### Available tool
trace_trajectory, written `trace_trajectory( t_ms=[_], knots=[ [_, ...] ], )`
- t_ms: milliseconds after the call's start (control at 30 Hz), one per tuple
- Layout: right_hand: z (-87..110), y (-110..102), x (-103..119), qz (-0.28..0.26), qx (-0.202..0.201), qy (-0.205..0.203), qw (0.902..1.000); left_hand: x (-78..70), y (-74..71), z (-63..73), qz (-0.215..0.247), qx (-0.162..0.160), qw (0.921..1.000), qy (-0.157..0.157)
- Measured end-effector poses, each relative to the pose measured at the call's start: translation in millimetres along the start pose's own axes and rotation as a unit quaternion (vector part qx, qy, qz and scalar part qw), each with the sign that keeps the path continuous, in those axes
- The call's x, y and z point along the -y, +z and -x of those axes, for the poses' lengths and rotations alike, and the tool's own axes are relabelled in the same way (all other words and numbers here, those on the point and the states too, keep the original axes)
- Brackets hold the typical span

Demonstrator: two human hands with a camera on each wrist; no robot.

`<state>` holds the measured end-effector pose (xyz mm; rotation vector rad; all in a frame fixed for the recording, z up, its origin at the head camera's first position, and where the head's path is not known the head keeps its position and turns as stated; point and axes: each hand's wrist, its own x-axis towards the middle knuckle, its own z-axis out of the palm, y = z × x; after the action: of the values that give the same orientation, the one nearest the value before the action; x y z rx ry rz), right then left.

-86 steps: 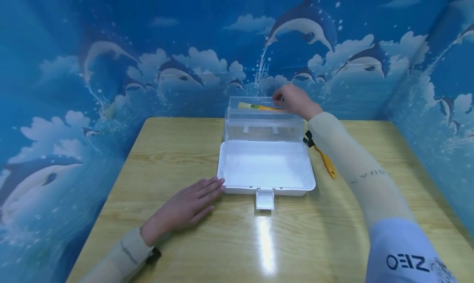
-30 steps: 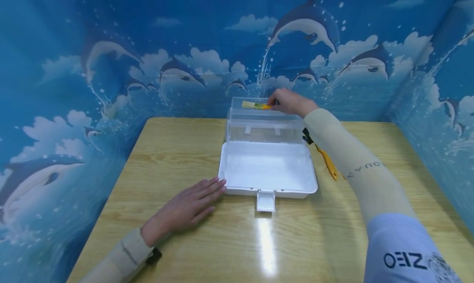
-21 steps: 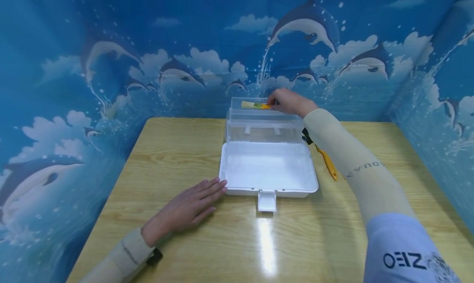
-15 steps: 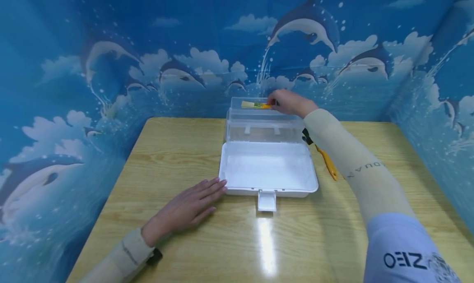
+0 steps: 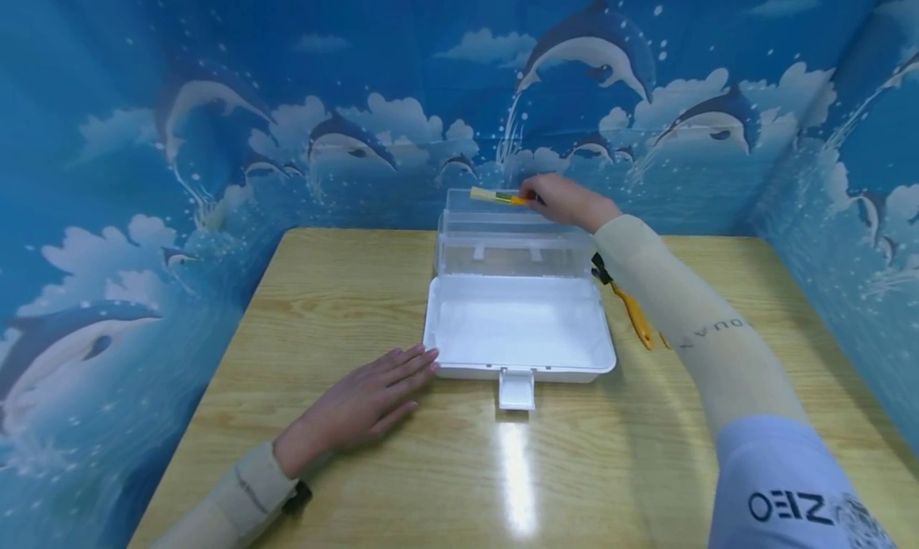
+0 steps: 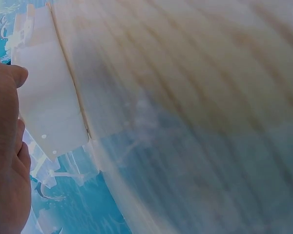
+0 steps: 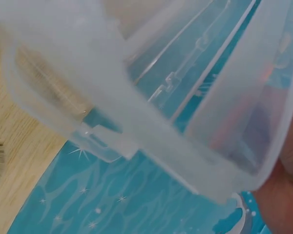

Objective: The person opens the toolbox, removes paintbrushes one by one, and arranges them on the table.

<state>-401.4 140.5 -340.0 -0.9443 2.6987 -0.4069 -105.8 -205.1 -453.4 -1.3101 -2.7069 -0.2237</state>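
A white plastic box lies open on the table, its front latch hanging down. Behind it rises the clear lid and tray section. Above the top tray my right hand pinches a paintbrush with pale bristles and a yellow handle, the bristles pointing left and slightly up. Through the clear plastic wall in the right wrist view, an orange blur shows near the fingers. My left hand lies extended, fingertips at the box's front left corner; the left wrist view shows it beside the white box wall.
Right of the box lies a tool with a yellow handle and a dark head, partly hidden under the right forearm. A second yellow tip shows beside it. A blue dolphin-printed backdrop surrounds the wooden table.
My right hand has moved left along the paintbrush and gripped it near the bristle end. Just now the bristle end has tipped upward in the tray. The left hand has stayed put.
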Motion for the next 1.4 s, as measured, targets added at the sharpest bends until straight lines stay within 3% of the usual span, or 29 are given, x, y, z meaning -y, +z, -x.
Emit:
trace_trajectory(
  t_ms=[233,1000,1400],
  knots=[
    [6.5,0.9,-6.0,0.004,-0.032,-0.027,0.9991,0.2,0.0,-0.1,-0.004,-0.003,1.0,0.003],
    [29.5,3.8,0.2,0.025,-0.065,-0.037,0.9969,-1.1,-1.2,-1.2,0.002,0.001,1.0,-0.003],
    [51.0,5.8,2.6,-0.005,-0.087,-0.036,0.9955,-0.4,-1.4,-3.2,0.004,0.017,0.9998,-0.009]
  ],
)
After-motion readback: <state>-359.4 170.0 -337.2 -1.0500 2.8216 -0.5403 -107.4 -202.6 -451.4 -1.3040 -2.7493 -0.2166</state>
